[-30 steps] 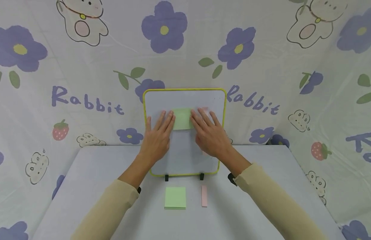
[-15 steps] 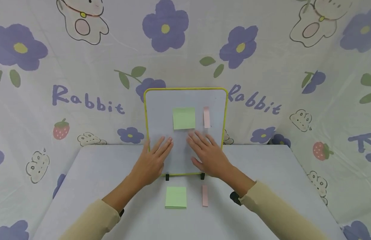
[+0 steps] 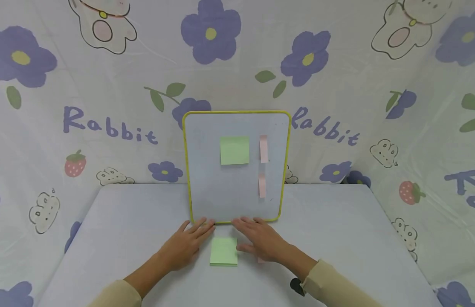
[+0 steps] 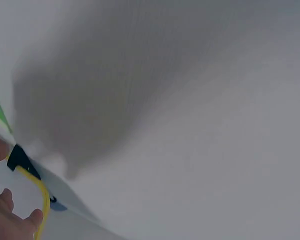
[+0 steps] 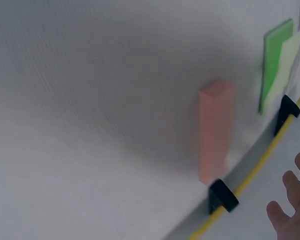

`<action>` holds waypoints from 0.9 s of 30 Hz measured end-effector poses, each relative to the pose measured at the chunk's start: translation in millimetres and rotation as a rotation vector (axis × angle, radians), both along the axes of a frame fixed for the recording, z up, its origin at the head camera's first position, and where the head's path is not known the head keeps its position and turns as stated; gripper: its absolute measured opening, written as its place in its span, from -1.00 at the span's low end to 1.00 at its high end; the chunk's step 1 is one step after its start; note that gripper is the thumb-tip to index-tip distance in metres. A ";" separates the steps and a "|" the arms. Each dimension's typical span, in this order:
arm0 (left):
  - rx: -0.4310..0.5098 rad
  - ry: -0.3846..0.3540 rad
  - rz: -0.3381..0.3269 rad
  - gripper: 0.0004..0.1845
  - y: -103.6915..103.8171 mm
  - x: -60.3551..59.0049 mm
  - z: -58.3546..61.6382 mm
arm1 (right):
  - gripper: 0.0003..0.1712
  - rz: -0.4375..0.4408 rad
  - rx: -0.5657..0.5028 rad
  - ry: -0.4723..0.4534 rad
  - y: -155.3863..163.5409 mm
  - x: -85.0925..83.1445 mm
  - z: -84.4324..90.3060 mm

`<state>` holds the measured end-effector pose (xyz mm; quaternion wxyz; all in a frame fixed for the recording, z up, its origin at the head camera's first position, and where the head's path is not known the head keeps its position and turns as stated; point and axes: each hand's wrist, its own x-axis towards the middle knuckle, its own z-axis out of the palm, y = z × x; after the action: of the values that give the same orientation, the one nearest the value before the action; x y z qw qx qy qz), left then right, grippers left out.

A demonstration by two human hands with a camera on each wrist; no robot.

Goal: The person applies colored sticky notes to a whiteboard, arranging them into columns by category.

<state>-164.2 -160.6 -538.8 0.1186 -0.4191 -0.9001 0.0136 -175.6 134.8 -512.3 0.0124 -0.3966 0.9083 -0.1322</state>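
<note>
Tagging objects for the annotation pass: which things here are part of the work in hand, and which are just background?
In the work:
left hand
right hand
green note pad
pink note pad
whiteboard
green note and two pink notes stuck on it

Just there:
table
printed cloth backdrop

left hand bare | right hand bare | long beige sleeves, both arms | black strap at right wrist

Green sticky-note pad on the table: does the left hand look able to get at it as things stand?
Probably yes. The left hand lies open on the table just beside the green pad, with nothing between them; the right hand sits at the pad's other side.
</note>
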 end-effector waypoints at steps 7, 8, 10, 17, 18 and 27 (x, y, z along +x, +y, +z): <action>-0.054 -0.119 0.016 -0.37 3.1 11.5 -12.0 | -0.26 -0.066 -0.083 -0.142 -5.5 11.6 -22.0; -0.041 -0.142 0.018 -0.39 4.0 12.5 -12.2 | -0.27 -0.071 -0.083 -0.145 -6.1 13.0 -24.7; -0.012 -0.188 0.020 -0.42 5.5 14.3 -12.1 | -0.28 -0.078 -0.092 -0.154 -7.1 15.1 -29.6; 0.009 -0.272 0.022 -0.43 8.4 16.9 -12.5 | -0.27 -0.094 -0.065 -0.163 -9.1 18.8 -40.6; 0.010 -0.272 0.021 -0.43 8.5 17.0 -12.6 | -0.26 -0.094 -0.057 -0.159 -9.2 18.9 -41.4; 0.012 -0.274 0.019 -0.43 9.1 18.2 -17.9 | -0.29 -0.076 -0.026 -0.129 -8.0 19.6 -42.7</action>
<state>-145.9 -151.5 -556.8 -0.0031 -0.4079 -0.9118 -0.0482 -156.0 126.8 -555.0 0.0607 -0.3525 0.9184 -0.1694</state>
